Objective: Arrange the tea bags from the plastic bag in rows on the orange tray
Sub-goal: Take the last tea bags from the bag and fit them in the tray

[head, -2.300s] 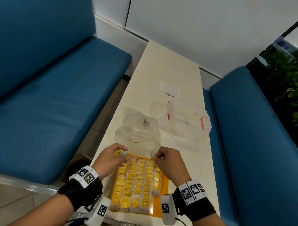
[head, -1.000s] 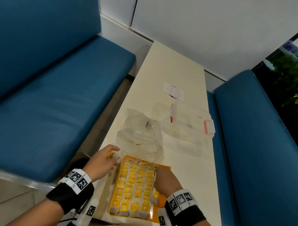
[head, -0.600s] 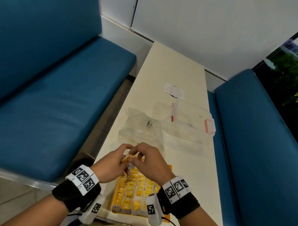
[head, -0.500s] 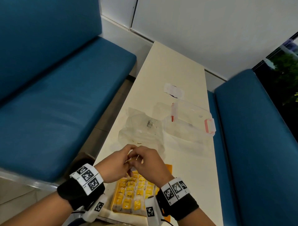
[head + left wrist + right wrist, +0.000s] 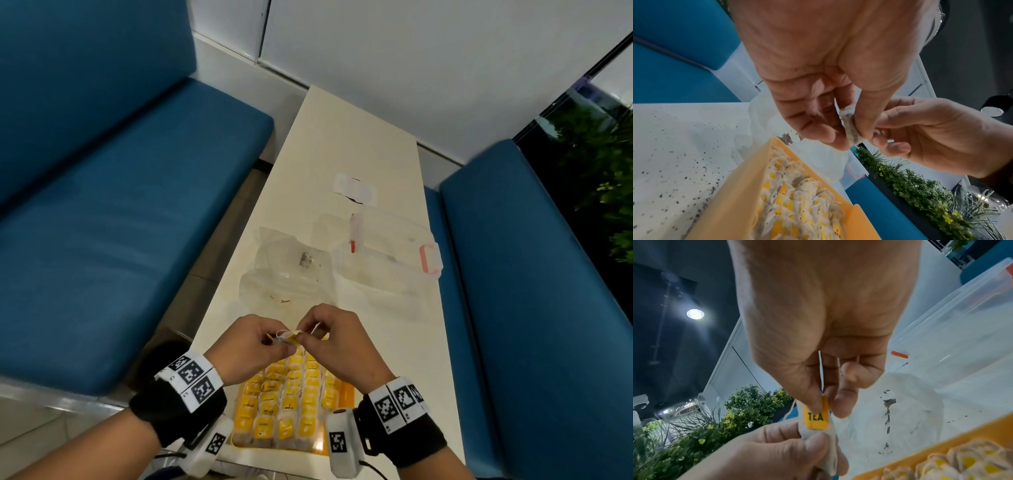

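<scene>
**One more tea bag, held over the tray**

Nearest me, the orange tray (image 5: pixel 346 397) is almost full of tea bags (image 5: pixel 287 394) in rows. Just above its far end, my hands meet on one loose tea bag (image 5: pixel 850 129). My left hand (image 5: pixel 250 346) pinches the pouch, while my right hand (image 5: pixel 337 337) pinches its yellow tag (image 5: pixel 816 417), probably to tidy the string (image 5: pixel 820 368) so the bag lies flat. Beyond them, the plastic bag (image 5: pixel 287 270) lies slack on the table (image 5: pixel 342 137) and looks emptied, with a clear box (image 5: pixel 387 253) beside it.
</scene>
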